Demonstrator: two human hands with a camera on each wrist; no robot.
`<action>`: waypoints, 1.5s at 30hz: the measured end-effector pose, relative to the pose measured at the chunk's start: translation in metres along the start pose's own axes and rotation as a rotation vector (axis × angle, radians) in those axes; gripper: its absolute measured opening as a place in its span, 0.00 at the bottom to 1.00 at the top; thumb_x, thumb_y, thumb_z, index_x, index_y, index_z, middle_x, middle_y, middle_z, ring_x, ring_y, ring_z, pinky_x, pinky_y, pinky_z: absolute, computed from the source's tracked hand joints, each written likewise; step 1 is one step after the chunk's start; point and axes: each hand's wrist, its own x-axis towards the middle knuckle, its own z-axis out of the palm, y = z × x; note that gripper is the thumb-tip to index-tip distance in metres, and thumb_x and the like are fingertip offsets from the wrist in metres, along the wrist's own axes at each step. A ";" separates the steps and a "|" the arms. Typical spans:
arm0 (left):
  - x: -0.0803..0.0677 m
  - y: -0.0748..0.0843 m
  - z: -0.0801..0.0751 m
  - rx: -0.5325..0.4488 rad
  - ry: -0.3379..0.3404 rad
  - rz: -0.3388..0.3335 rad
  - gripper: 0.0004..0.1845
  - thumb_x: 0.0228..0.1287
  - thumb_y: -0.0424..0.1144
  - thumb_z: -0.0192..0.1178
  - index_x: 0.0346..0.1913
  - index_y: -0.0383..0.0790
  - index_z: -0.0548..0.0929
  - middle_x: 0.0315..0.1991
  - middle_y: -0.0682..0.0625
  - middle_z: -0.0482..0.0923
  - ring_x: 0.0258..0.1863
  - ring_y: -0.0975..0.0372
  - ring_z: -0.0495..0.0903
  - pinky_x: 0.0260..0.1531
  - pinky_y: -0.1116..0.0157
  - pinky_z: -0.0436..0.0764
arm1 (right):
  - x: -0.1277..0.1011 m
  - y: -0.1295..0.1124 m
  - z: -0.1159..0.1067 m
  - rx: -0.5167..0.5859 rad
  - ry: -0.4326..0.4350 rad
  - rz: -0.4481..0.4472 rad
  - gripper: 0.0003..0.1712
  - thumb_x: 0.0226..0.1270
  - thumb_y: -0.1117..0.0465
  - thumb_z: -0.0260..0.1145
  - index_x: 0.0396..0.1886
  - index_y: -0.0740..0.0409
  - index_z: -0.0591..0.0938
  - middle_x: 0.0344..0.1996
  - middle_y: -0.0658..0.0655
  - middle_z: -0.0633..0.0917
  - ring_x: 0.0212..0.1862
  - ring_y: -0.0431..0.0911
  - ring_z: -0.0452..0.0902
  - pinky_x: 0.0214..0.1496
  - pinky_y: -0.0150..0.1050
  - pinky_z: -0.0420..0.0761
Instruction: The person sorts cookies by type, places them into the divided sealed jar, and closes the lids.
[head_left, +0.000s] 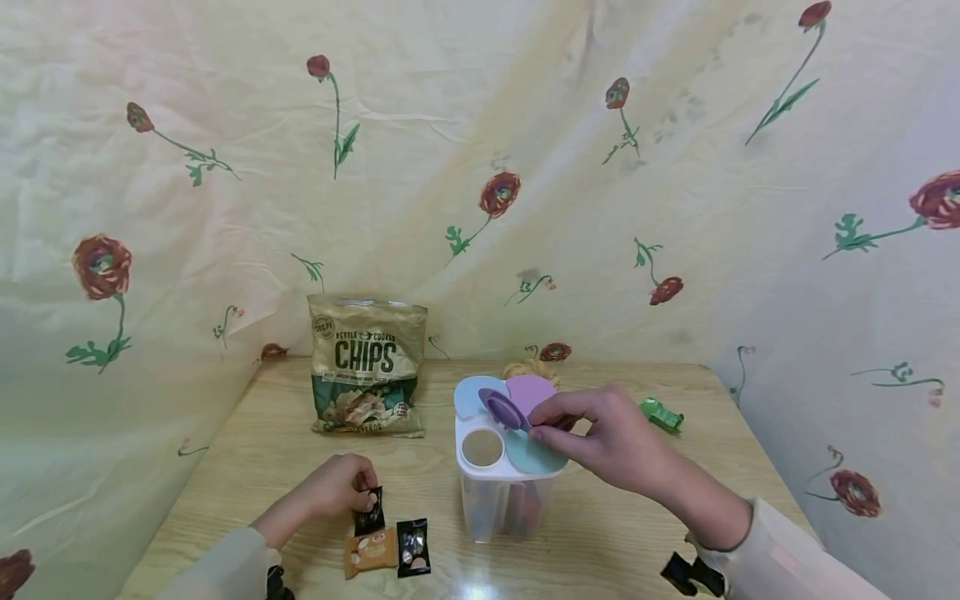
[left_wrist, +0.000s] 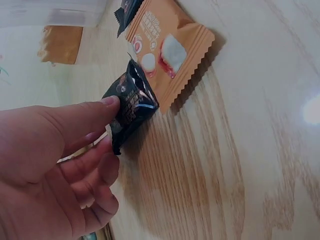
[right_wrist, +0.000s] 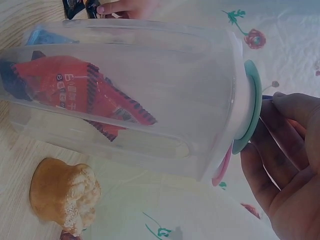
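My left hand (head_left: 337, 487) pinches a small black snack packet (left_wrist: 131, 102) between thumb and fingers, low over the wooden table. Touching or close beside that packet lies an orange snack packet (head_left: 371, 552), with a second black packet (head_left: 413, 547) to its right. At the tall clear container (head_left: 480, 500), my right hand (head_left: 611, 433) holds a purple lid (head_left: 504, 408) by its edge, tilted up above the top. One round opening (head_left: 482, 448) at the front left is uncovered. Blue, purple and green lids cover the other sections. Red packets (right_wrist: 60, 82) show through the wall.
A bag of chips (head_left: 367, 367) stands upright at the back left. Toward the right lies a green packet (head_left: 662, 414). Behind the container sits a brown, muffin-like thing (right_wrist: 62, 195). Flowered cloth (head_left: 420, 167) hangs around the table.
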 end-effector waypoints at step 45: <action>-0.024 0.196 -0.095 -0.319 0.265 0.327 0.09 0.57 0.41 0.71 0.40 0.50 0.83 0.33 0.52 0.83 0.32 0.60 0.82 0.31 0.62 0.81 | 0.000 0.002 -0.001 -0.001 -0.019 0.055 0.05 0.62 0.60 0.70 0.36 0.44 0.87 0.32 0.42 0.87 0.32 0.35 0.83 0.31 0.31 0.82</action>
